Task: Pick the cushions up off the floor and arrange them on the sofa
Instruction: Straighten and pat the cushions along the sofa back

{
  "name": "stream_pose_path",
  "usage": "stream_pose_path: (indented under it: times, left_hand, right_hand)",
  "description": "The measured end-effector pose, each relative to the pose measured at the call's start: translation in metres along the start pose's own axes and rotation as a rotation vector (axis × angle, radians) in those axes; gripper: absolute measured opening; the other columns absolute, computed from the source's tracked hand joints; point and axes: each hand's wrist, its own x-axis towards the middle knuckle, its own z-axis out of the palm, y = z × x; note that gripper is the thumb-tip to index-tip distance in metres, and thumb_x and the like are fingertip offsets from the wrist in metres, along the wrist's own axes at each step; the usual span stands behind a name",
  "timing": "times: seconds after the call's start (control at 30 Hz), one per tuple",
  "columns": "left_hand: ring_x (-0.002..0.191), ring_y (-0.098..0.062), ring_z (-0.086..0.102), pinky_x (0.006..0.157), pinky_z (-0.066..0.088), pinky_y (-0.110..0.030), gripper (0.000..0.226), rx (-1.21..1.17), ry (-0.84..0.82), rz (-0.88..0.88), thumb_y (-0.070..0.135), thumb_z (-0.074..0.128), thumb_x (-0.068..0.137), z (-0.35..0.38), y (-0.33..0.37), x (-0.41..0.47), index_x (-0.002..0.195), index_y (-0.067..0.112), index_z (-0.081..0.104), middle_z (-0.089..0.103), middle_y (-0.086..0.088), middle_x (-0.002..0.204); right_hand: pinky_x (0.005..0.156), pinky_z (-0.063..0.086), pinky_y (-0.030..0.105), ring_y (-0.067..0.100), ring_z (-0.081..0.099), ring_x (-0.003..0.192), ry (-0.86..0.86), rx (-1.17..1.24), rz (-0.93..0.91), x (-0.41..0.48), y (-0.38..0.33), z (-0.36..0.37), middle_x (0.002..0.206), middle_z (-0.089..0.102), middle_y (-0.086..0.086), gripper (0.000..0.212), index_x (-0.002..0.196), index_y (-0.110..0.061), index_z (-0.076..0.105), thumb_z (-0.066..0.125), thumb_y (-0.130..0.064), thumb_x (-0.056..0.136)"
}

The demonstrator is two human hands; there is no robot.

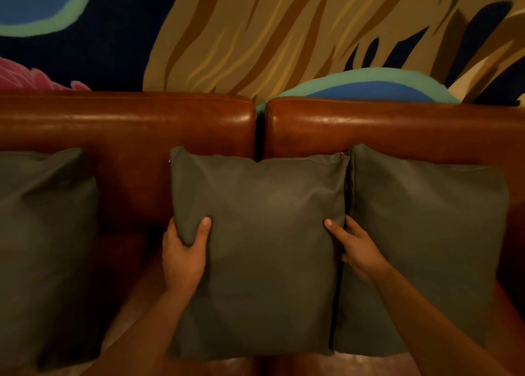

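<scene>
Three grey-green cushions lean upright against the back of a brown leather sofa (127, 125). The middle cushion (264, 233) stands across the gap between the two back sections. My left hand (184, 256) grips its left edge, thumb on the front. My right hand (358, 247) holds its right edge, fingers tucked between it and the right cushion (426, 233), which touches it. The left cushion (42, 247) stands apart, with a stretch of bare sofa back between it and the middle one.
A painted wall (255, 34) with blue, tan and pink shapes rises right behind the sofa. The sofa seat (127, 276) shows between the left and middle cushions. The floor is out of view.
</scene>
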Motion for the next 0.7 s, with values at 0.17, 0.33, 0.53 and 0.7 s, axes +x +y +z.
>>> stream_pose_path:
  times: [0.17, 0.33, 0.53, 0.7]
  left_hand:
    - [0.13, -0.032, 0.043, 0.105, 0.036, -0.043, 0.079, 0.196, 0.125, 0.02, 0.066, 0.053, 0.081, 0.008, 0.002, 0.001, 0.14, 0.014, 0.041, 0.047, -0.013, 0.139]
    - [0.148, -0.024, 0.009, 0.115, 0.014, -0.051, 0.064, 0.556, 0.128, 0.509, 0.042, 0.037, 0.094, 0.014, 0.024, -0.018, 0.149, 0.013, 0.024, 0.019, -0.009, 0.159]
    - [0.149, -0.024, 0.001, 0.114, 0.007, -0.061, 0.066, 0.863, -0.136, 0.743, 0.061, 0.03, 0.09, 0.021, 0.029, 0.0, 0.15, 0.035, 0.018, 0.007, 0.001, 0.162]
    - [0.149, -0.024, 0.002, 0.114, 0.007, -0.061, 0.067, 0.957, -0.113, 0.707, 0.063, 0.03, 0.09, 0.028, 0.014, 0.014, 0.151, 0.038, 0.015, 0.005, 0.002, 0.162]
  right_hand:
    - [0.11, 0.041, 0.039, 0.016, 0.057, 0.123, 0.147, -0.279, -0.189, 0.007, 0.014, 0.014, 0.139, 0.057, -0.001, 0.063, 0.137, -0.028, 0.05, 0.069, -0.051, 0.081]
    - [0.12, 0.003, 0.046, 0.025, 0.002, 0.152, 0.373, -0.906, -0.734, -0.03, 0.022, 0.064, 0.164, 0.008, 0.003, 0.073, 0.155, -0.029, 0.018, 0.036, -0.06, 0.092]
    - [0.113, -0.006, 0.068, 0.034, -0.016, 0.149, 0.223, -1.288, -0.842, -0.003, 0.014, 0.092, 0.165, -0.007, -0.003, 0.075, 0.153, -0.045, 0.007, 0.024, -0.077, 0.087]
    - [0.112, -0.002, 0.07, 0.035, -0.011, 0.15, 0.24, -1.322, -0.823, 0.023, 0.026, 0.099, 0.165, -0.002, -0.001, 0.075, 0.153, -0.046, 0.008, 0.028, -0.076, 0.087]
